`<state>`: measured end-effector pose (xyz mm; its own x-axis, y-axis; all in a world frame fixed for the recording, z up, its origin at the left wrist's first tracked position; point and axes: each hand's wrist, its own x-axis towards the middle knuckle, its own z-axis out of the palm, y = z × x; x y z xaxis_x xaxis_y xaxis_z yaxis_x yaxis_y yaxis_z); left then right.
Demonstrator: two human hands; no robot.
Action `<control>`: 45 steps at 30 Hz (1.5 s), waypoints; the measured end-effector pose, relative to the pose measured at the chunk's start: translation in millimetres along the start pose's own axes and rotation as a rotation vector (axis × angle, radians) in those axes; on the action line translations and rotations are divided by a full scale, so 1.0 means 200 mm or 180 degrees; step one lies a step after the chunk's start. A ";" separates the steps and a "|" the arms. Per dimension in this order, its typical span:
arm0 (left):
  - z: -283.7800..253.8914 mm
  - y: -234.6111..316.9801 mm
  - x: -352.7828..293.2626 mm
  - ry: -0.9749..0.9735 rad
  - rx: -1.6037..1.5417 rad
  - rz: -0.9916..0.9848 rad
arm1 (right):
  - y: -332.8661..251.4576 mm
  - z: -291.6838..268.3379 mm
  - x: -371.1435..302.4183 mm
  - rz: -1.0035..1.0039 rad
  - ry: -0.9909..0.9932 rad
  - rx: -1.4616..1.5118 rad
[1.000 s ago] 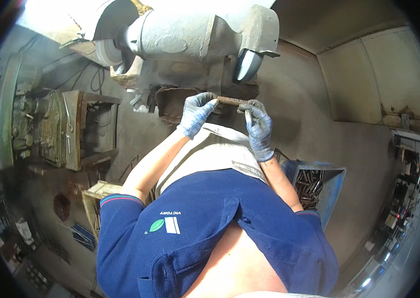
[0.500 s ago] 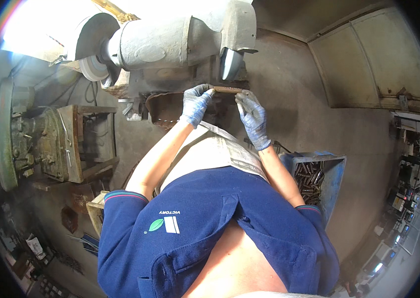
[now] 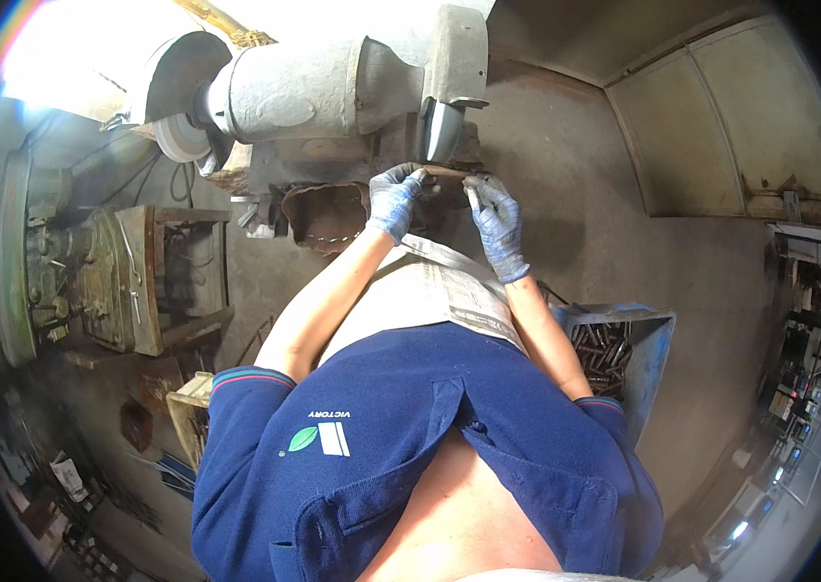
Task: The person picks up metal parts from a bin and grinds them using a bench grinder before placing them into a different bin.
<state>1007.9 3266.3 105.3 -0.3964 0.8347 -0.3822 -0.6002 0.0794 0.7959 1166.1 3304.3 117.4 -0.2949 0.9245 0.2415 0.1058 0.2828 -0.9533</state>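
A short brown metal rod (image 3: 445, 172) spans the gap between my gloved hands. My left hand (image 3: 394, 199) is closed on its left end, and my right hand (image 3: 496, 221) pinches the right end. Both gloves are blue and grey. Just above the rod is the right-hand wheel (image 3: 443, 132) of a grey bench grinder (image 3: 294, 89), its edge close to the rod's upper side. Whether the two touch I cannot tell. Part of each rod end is hidden by my fingers.
Beside my right forearm stands a blue bin (image 3: 651, 361) holding several dark metal rods (image 3: 602, 349). A rusty open container (image 3: 325, 215) sits under the grinder. Another grinding wheel (image 3: 180, 138) is at the far left, and a green machine (image 3: 90, 281) stands left.
Both hands and the rod have moved slightly up relative to the wheel, so the rod is now nearer its lower edge. Both hands keep their hold.
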 end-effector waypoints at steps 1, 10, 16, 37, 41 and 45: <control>0.00 -0.01 0.01 0.0022 -0.0034 -0.0031 | 0.01 0.00 0.00 0.0024 0.0041 0.0033; -0.01 0.04 0.03 0.0041 0.0196 -0.0054 | 0.05 0.04 0.01 0.0130 0.0105 -0.0076; -0.10 0.09 0.02 0.0180 0.0174 -0.0049 | 0.05 0.15 0.02 0.0262 0.0057 0.0090; -0.04 0.05 0.11 0.0258 0.0462 -0.0275 | 0.12 0.07 0.04 0.1151 -0.0147 0.0886; -0.10 0.10 0.11 0.0282 0.0116 -0.0297 | 0.12 0.13 0.05 0.1249 -0.0288 0.0940; -0.15 0.12 0.12 0.0312 0.0076 -0.0233 | 0.09 0.18 0.05 0.1218 -0.0374 0.1118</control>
<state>963.2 3271.3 100.9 -0.4189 0.7690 -0.4829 -0.6138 0.1521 0.7747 1131.4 3309.1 96.9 -0.4041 0.9042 -0.1380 -0.0918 -0.1902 -0.9774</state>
